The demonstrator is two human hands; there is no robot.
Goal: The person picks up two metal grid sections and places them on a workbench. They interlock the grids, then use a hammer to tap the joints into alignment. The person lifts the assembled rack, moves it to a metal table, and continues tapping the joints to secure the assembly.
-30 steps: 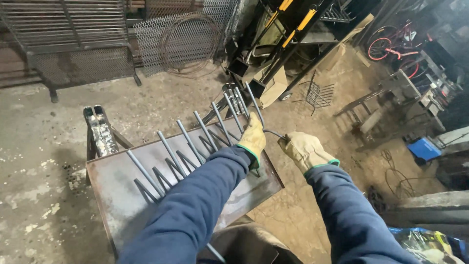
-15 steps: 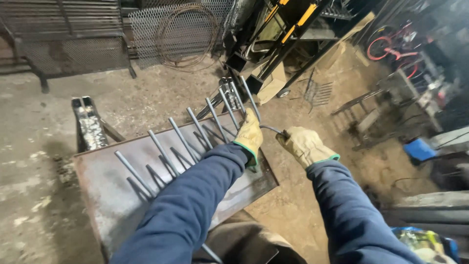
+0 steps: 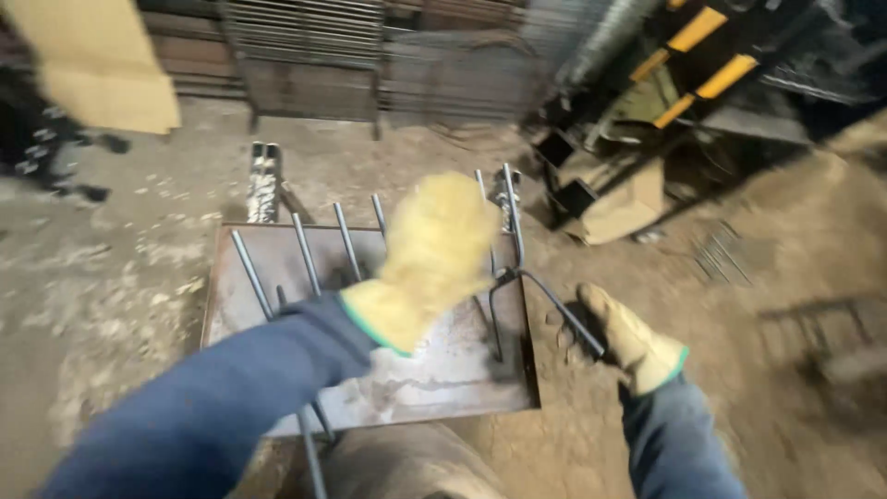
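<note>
Left hand (image 3: 434, 254) in a yellow glove, raised over the plate (image 3: 434, 370), fingers together and loosely extended, holding nothing as far as can be seen. Blurred though, so hard to be sure about contact with anything under it. Blue sleeve running down from it toward the near left corner of the plate.

Right hand (image 3: 621, 337) just off the plate's right edge, also gloved, closed round the end of a bent rod (image 3: 517, 268). Rod kinked: one leg running up and away past the plate's far edge, a short leg dropping down onto the plate, a third slanting out to the right into the glove.

Plate itself rusty grey, flat, lying on some stand not really visible. Several straight rods (image 3: 305, 254) lying across its far left part, roughly parallel, sticking out beyond the far edge. One more rod hanging off the near edge toward the camera.

Beyond the plate's far left corner, a metal stand (image 3: 263, 180) with weld spatter on it. Farther behind, racks of stacked mesh (image 3: 305, 51) against the wall. To the far right of the plate, a yellow-and-black machine (image 3: 702, 55) and some cardboard (image 3: 619, 208) on the dirt floor. Tan board (image 3: 102, 65) up at the far left.
</note>
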